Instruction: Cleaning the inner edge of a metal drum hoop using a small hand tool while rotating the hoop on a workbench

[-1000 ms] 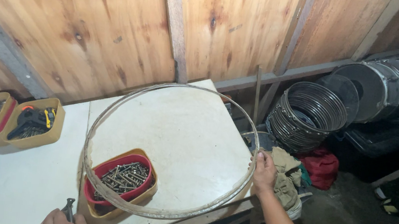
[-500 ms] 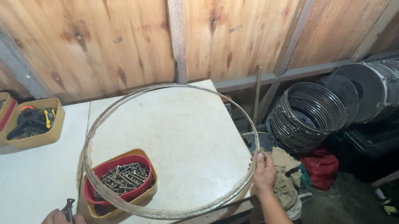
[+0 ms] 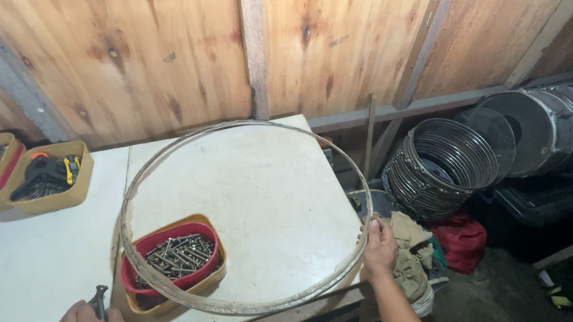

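I'm watching the right hand (image 3: 381, 247) at the right of centre, its grip closing round the rim of a large thin metal hoop (image 3: 247, 131). The hoop is lying across the white table (image 3: 274, 203) in mid-frame, its right edge hanging past the table's edge where the hand is holding it.

The left hand (image 3: 85, 319) is sitting at the bottom left edge, mostly cut off, fingers curled shut round a small dark metal tool (image 3: 99, 299); I cannot tell what kind.

Risks as I'm judging them:
- The hoop's near arc is resting over the red and yellow tray of screws (image 3: 174, 260). Any pull or lift from the right could be dragging the tray along or tipping it, scattering screws.
- The hoop is thin and held at one point only; it could be flexing or sliding off the table toward the rags (image 3: 410, 258) and stacked hoops (image 3: 440, 168) at the right.
- The tool's tip is sitting just beside the hoop's lower left arc and could be snagging it.
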